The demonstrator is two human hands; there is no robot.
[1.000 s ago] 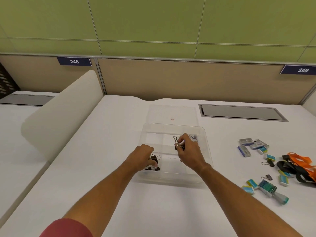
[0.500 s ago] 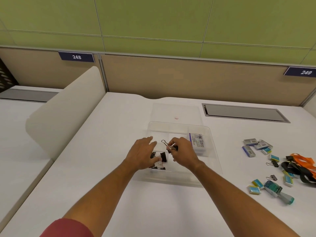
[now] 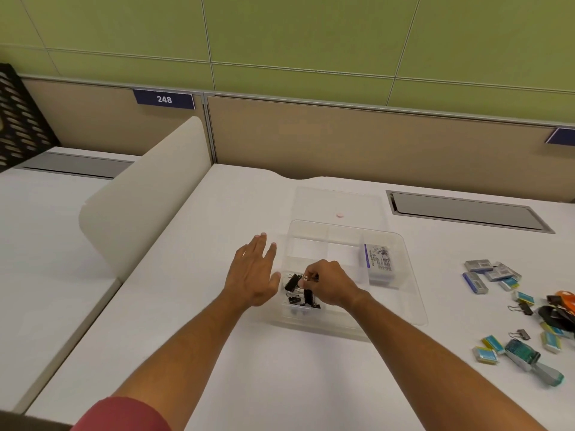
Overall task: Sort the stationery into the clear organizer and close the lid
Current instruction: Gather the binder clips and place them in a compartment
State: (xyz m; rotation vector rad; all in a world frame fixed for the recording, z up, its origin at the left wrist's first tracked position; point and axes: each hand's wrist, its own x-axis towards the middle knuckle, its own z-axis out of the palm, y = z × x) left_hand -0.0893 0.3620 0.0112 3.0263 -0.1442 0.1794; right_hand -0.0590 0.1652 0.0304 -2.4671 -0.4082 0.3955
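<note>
1. Left hand (image 3: pixel 252 275) hovers flat just beside the organizer's (image 3: pixel 410 281) 9 o'clock wall, fingers spread and straight, holding nothing.
2. Right hand (image 3: pixel 329 286) is over the near-left compartment, fingers pinching the wire handles of a binder clip (image 3: pixel 308 296); more clips (image 3: pixel 292 282) lie below it.
3. The clip looks light, stiff and springy; the folded wire handles seem the surest hold, since the smooth black body could slip.
4. A label box (image 3: pixel 380 263) lies in the compartment at 3 o'clock; the lid (image 3: pixel 339 202) lies flat at 12 o'clock.
5. Loose staple boxes (image 3: pixel 493 270), clips, a lanyard (image 3: pixel 560 309) and a stapler (image 3: pixel 529 360) wait well apart on the table (image 3: pixel 280 384) at 3 o'clock.
</note>
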